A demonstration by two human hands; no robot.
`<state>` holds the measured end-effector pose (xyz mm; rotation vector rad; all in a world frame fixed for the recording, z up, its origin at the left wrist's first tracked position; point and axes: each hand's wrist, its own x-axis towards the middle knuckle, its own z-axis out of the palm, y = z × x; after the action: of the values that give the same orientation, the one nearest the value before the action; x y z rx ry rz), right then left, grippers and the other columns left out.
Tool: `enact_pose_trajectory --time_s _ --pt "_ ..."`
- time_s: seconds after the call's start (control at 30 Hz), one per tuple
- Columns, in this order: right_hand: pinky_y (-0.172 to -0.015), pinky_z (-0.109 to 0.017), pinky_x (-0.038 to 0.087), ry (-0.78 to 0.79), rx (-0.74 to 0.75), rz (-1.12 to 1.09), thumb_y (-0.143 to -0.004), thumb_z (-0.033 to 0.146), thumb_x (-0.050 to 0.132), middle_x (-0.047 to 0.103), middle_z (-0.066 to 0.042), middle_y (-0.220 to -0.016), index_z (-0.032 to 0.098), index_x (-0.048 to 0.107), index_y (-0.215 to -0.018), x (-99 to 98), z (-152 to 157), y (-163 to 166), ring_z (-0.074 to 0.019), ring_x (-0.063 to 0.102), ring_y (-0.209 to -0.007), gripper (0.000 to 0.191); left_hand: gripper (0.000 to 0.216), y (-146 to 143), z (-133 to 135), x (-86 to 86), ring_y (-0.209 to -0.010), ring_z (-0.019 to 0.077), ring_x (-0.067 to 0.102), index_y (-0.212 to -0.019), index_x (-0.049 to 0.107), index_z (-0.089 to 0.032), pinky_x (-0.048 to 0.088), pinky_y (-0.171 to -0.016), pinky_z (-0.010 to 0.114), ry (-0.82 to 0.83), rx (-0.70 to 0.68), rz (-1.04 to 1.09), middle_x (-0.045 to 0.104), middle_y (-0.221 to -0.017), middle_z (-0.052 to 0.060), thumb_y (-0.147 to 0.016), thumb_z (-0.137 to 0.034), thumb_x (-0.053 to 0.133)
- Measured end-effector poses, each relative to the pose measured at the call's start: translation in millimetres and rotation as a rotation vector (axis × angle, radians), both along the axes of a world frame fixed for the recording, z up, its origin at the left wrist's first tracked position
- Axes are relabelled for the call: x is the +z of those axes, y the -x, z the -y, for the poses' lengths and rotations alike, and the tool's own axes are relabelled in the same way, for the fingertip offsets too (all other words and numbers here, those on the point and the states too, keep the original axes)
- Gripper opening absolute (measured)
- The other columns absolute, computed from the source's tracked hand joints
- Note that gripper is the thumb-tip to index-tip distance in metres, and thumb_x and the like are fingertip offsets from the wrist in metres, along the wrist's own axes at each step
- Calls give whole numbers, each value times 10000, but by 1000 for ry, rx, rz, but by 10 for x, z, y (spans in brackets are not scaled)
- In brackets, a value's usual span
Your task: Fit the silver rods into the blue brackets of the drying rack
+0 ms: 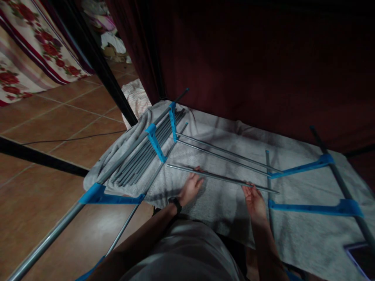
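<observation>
A thin grey metal tube [222, 178] lies crosswise in front of me, a little above the grey blanket. My left hand [191, 186], with a dark band on the wrist, closes its fingers on the tube's left part. Toward the tube's right end, my right hand [253, 198] pinches it from below. The tube's left tip is near a side frame's blue bracket [156, 143]; its right end passes over the upright of the other side frame, near a lower blue bracket [315, 207]. Two parallel crossbars [224, 155] span the frames farther back.
Several loose grey tubes [143, 156] lie in a bundle on the folded blanket [99, 168] at left. A phone [361, 257] rests at the lower right. Black posts [102, 66] and a dark red curtain [249, 70] border the bed. A cable [76, 138] crosses the tiled floor.
</observation>
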<state>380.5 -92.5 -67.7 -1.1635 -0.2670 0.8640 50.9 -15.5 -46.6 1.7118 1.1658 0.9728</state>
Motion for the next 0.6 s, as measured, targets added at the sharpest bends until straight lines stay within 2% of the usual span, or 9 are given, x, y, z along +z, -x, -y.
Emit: enact_pose_trajectory --time_s 0.1,0.2,0.4,0.6 --pt "-1267 -561 574 -9 2 -12 -794 393 1004 847 -30 -1002 252 792 -846 16 11 14 -229 828 -1070 260 434 -40 108 -9 -1667 351 502 -1533 694 -245 377 -1388 651 -249 -111 -372 641 -1699 159 -1121 -273 562" --pt "-1298 -575 546 -15 -14 -34 -770 366 1013 849 -22 -994 255 779 -810 30 13 25 -223 831 -1066 262 479 -48 155 -18 -1706 392 449 -1601 653 -214 353 -1386 707 -344 -101 -564 570 -1765 196 -1149 -292 517" --pt "-1282 -583 567 -40 -39 -41 -771 319 1012 859 -12 -975 266 773 -801 45 1 41 -230 844 -1079 247 516 -20 169 -51 -1661 369 521 -1638 631 -197 254 -1430 713 -378 -91 -583 686 -1653 188 -1171 -359 482" --pt "-1246 -582 596 -41 -61 -66 -789 272 995 857 -18 -935 263 760 -768 70 -26 57 -241 849 -1076 237 522 -31 162 -48 -1640 362 553 -1630 640 -167 302 -1419 681 -370 -114 -584 692 -1645 203 -1176 -346 455"
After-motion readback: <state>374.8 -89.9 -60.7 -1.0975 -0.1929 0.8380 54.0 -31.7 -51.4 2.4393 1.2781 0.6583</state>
